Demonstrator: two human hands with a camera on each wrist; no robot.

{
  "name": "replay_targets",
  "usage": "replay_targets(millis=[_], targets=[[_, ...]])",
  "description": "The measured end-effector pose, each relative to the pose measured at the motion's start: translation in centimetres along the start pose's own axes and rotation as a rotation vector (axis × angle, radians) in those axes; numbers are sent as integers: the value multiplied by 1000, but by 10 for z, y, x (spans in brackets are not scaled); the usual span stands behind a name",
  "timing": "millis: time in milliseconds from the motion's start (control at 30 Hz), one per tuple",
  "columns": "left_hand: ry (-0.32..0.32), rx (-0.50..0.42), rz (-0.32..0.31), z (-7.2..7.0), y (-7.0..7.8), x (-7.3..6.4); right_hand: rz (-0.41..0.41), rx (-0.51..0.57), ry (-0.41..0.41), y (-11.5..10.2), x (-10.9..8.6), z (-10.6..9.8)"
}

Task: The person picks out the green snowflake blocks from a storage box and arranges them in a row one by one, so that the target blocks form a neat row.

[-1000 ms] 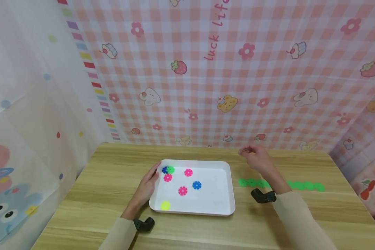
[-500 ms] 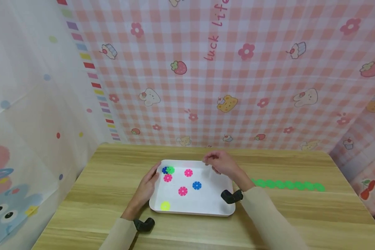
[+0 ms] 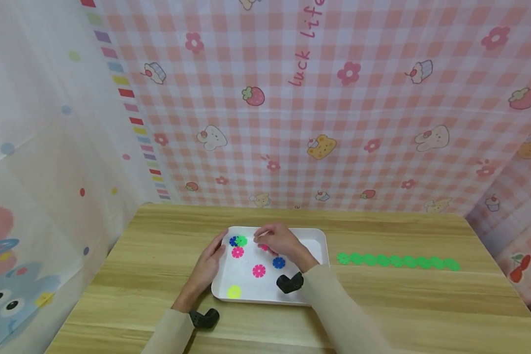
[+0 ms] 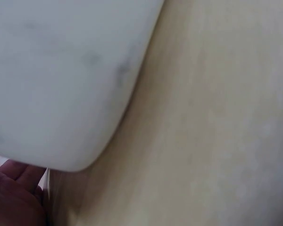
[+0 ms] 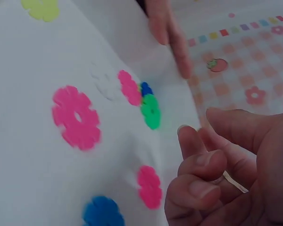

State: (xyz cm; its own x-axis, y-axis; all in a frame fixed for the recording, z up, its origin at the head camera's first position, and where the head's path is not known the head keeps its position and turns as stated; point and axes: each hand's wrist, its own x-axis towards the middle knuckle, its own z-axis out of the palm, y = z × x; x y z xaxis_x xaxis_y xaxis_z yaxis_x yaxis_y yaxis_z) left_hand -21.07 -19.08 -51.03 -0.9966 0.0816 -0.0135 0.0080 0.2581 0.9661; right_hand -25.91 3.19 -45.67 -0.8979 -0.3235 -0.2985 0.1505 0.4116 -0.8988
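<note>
A white tray (image 3: 292, 290) lies on the wooden table. At its left side, my left hand (image 3: 210, 258) holds the wall near the far corner; in the right wrist view its fingers (image 5: 179, 49) reach along the rim. Over the tray is my right hand (image 3: 280, 241), its fingers loosely curled with nothing between thumb and fingertips. It partly covers a pink notched disc (image 5: 150, 187). Nearer the far-left corner, a green disc (image 5: 151, 111) overlaps a dark blue disc (image 3: 233, 241), beside another pink disc (image 3: 237, 252).
In the tray also lie a third pink disc (image 3: 258, 271), a blue disc (image 3: 279, 263) and a yellow disc (image 3: 234, 292). A row of several green discs (image 3: 396, 261) stretches across the table right of the tray. A checked cloth (image 3: 314, 113) hangs behind.
My right hand has moved left, from above the table near the green row to over the tray's pink discs. The whole green row now shows. My left hand has stayed on the tray.
</note>
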Motion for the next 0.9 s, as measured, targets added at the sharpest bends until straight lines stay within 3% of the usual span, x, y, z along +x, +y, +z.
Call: replay_targets(millis=[300, 900], targets=[[4, -19, 3, 0, 0, 1, 44, -41, 22, 4, 15, 30], [-15, -28, -1, -1, 4, 0, -17, -111, 105, 3, 22, 47]])
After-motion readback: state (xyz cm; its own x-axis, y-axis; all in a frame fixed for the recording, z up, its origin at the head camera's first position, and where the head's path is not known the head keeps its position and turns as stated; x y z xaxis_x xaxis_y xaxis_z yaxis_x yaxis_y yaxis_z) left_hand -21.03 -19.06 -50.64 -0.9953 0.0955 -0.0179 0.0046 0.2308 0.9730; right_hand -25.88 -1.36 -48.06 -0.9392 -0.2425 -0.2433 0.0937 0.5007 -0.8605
